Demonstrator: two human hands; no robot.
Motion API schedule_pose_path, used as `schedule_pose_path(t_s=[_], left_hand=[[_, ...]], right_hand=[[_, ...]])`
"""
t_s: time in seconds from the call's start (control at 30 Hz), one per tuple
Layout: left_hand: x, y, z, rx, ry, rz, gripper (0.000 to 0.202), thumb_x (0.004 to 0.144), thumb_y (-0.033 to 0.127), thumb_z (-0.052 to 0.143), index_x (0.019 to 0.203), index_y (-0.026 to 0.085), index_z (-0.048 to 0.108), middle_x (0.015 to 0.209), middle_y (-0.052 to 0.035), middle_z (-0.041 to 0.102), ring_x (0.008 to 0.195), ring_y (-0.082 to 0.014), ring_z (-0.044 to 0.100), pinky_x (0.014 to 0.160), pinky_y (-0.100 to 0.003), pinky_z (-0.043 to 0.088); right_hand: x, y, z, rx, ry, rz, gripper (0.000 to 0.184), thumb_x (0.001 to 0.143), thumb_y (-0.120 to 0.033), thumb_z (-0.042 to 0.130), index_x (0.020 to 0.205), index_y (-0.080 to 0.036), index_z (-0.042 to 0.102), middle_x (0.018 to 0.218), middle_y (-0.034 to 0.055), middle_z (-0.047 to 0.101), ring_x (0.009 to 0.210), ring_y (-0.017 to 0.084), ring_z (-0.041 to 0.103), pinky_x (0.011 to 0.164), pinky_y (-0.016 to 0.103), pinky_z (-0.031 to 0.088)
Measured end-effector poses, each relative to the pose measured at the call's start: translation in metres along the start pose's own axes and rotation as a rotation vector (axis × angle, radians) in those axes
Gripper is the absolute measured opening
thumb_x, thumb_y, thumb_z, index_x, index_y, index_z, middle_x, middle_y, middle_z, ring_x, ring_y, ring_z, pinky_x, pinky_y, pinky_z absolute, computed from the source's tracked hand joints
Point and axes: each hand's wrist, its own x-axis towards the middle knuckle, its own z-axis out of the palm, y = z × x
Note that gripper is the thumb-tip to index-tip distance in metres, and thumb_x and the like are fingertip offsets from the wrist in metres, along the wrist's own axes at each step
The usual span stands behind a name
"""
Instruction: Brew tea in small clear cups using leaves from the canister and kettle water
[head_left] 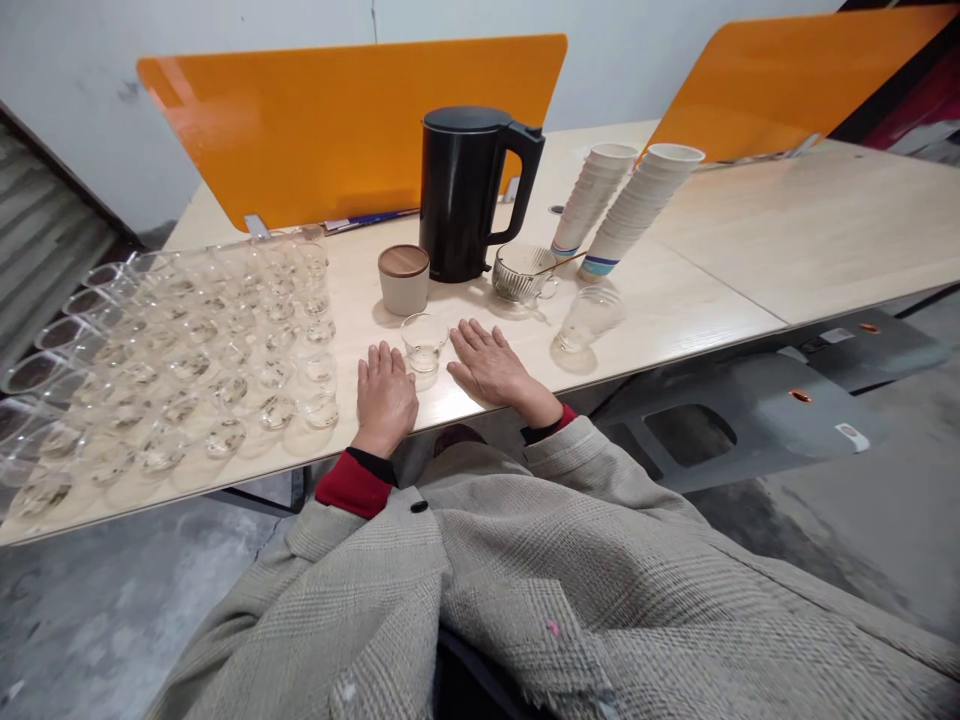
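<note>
We rest our left hand [387, 393] and right hand [489, 366] flat, empty and apart on the counter [690, 310], the clear plastic cup [424, 352] between them. An inward slip could tip it; overreaching could topple the paper-cup stacks [637, 215].

No words or numbers can be read. A small white rectangular sticker [852, 436] on the grey moulded plastic chair [761, 400] bears a mark too small to make out; the blue print [598, 267] on the stacked white paper cups [639, 208] is illegible.

Pale wall [630, 60], grey floor [97, 610]
</note>
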Motion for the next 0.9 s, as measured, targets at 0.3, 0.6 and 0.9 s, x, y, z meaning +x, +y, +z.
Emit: schedule_pose_path(t_s=[0.3, 0.6, 0.9], left_hand=[[0.0001, 0.0003, -0.001, 0.012, -0.017, -0.006, 0.059, 0.11, 0.024, 0.035, 0.163, 0.001, 0.045, 0.175, -0.0236, 0.037, 0.166, -0.0359, 0.031, 0.136, -0.054, 0.027], [0.0004, -0.0007, 0.001, -0.006, 0.001, 0.0, 0.059, 0.109, 0.024, 0.036, 0.162, 0.0, 0.046, 0.175, -0.0243, 0.037, 0.166, -0.0368, 0.031, 0.136, -0.056, 0.027], [0.0002, 0.0001, -0.0015, -0.014, -0.013, 0.004, 0.06, 0.108, 0.022, 0.035, 0.162, -0.003, 0.044, 0.175, -0.026, 0.036, 0.166, -0.0383, 0.03, 0.136, -0.057, 0.027]], right_hand=[[-0.0003, -0.0003, 0.001, -0.016, 0.003, 0.001, 0.074, 0.112, -0.044, 0.033, 0.174, -0.005, 0.025, 0.183, 0.0199, 0.014, 0.171, 0.035, 0.013, 0.138, 0.061, 0.013], [0.0005, 0.0018, 0.0026, -0.01, 0.014, -0.008, 0.074, 0.111, -0.045, 0.033, 0.173, -0.006, 0.025, 0.182, 0.0201, 0.016, 0.171, 0.035, 0.014, 0.137, 0.062, 0.014], [0.0017, 0.0025, 0.0024, -0.002, -0.003, 0.002, 0.075, 0.111, -0.046, 0.033, 0.174, -0.006, 0.023, 0.183, 0.0187, 0.014, 0.172, 0.034, 0.011, 0.138, 0.06, 0.012]])
